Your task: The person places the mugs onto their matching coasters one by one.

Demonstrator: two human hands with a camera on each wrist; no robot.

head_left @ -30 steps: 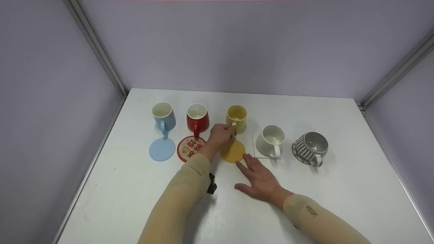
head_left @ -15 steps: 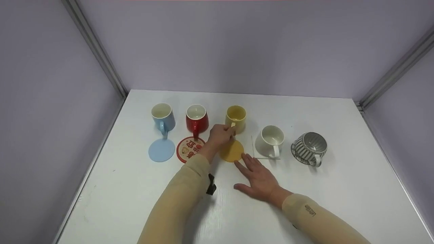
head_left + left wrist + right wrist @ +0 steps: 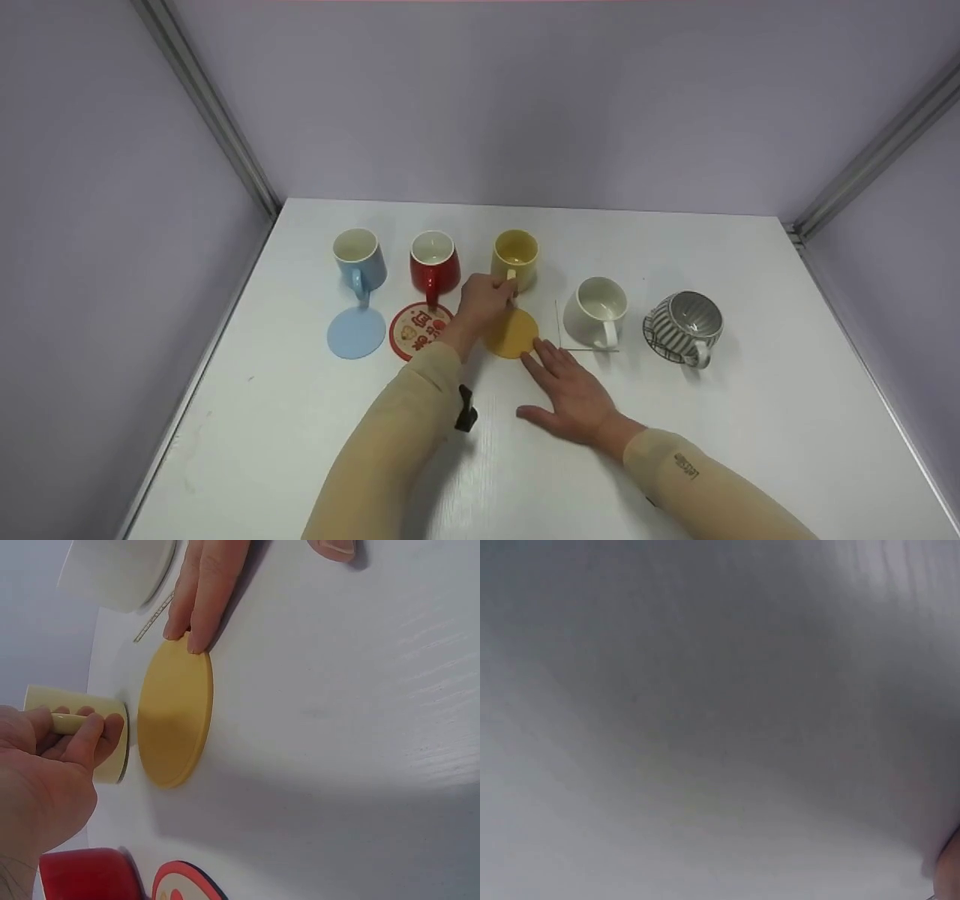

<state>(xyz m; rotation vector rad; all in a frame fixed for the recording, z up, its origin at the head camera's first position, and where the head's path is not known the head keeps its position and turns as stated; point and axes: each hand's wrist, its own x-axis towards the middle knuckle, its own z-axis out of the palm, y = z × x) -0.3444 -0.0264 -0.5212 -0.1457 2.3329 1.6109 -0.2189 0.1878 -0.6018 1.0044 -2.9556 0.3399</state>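
Note:
My left hand (image 3: pixel 484 300) pinches the handle of the yellow mug (image 3: pixel 516 251), its thumb and fingers curled round it in the left wrist view. The mug stands upright just behind a round yellow coaster (image 3: pixel 514 335). With fingers stretched out, my right hand (image 3: pixel 574 397) lies low over the table, two fingertips touching the coaster's near right edge. Those fingertips (image 3: pixel 196 641) show at the coaster's rim in the left wrist view too. The right wrist view holds mostly blurred white tabletop, with a bit of skin at the lower right corner.
A blue mug (image 3: pixel 363 262) stands behind a blue coaster (image 3: pixel 356 333). To its right, a red mug (image 3: pixel 442 274) is behind a patterned red coaster (image 3: pixel 409 331). A white mug (image 3: pixel 581 319) sits on a white square coaster (image 3: pixel 568 341); a striped cup (image 3: pixel 675 326) sits on a checked coaster (image 3: pixel 654 346).
The yellow mug has shifted slightly left, with my left hand still on its handle. My right hand has stayed at the yellow coaster's edge.

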